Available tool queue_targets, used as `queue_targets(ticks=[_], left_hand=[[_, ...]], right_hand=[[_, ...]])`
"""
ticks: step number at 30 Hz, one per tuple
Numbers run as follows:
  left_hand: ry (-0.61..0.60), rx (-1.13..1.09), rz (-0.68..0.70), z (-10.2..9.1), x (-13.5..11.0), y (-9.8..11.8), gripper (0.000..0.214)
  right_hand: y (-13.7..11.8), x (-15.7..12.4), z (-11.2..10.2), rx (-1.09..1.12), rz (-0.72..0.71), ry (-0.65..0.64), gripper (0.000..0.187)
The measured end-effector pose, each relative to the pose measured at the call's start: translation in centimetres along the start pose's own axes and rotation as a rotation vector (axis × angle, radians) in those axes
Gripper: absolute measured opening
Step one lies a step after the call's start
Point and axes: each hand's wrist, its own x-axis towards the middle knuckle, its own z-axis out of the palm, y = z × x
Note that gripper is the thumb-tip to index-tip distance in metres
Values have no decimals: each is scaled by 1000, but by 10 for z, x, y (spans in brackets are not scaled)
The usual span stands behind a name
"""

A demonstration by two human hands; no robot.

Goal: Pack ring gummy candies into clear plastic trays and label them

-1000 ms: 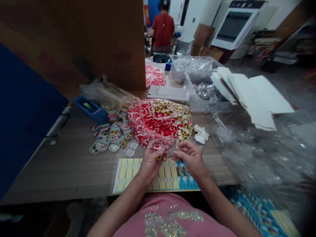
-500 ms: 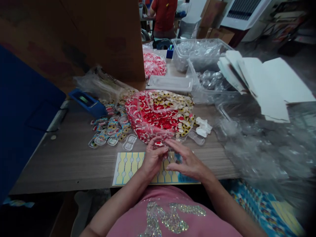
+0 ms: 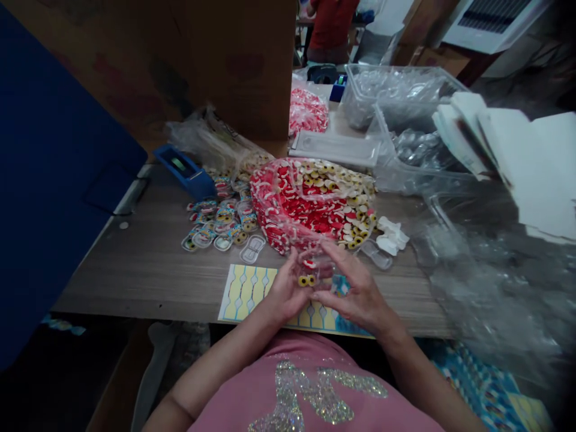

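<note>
Tabletop (image 3: 135,270) with a wood-grain look spreads beneath the work; on it, beyond the hands, sits a plastic bag (image 3: 270,225) full of red and yellow pieces, with a heap of filled cases (image 3: 220,222) to its left; a printed sheet (image 3: 247,294) lies near the front edge, partly covered from view; above that sheet the right hand (image 3: 357,294), farther from its partner a second ago, now comes close in, thumb and fingers wide apart about the right side of a clear case (image 3: 323,267), though I cannot tell whether they press on it; the left hand (image 3: 290,294) holds that case from its left side; inside, the face-on view is what has changed, for half a second ago only the red piece (image 3: 309,264) showed plainly, and now the pair of yellow eye pieces (image 3: 306,281) shows below it too; that suggests the case has its pieces in, while it stays in the hands, well apart from the heap.
</note>
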Motion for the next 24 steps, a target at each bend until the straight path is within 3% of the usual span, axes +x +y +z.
queue_targets(ticks=[4, 11, 14, 19, 22, 24], left_hand=[[-39, -22, -20, -2, -1, -1, 39], [-49, 233, 109, -11, -11, -2, 47], [-78, 353, 118, -16, -14, -1, 60], [-212, 573, 31, -18, -19, 0, 89], [-217, 610, 32, -16, -19, 4, 77], [-142, 611, 91, -16, -17, 7, 47]], right_hand=[[-3, 5, 13, -178, -58, -140, 78], [-6, -4, 32, -202, -45, -17, 73], [-6, -3, 28, -29, 28, -16, 68], [-2, 5, 8, 466, 395, 9, 44], [0, 6, 5, 736, 517, 0, 35], [1, 4, 7, 861, 566, 88, 37]])
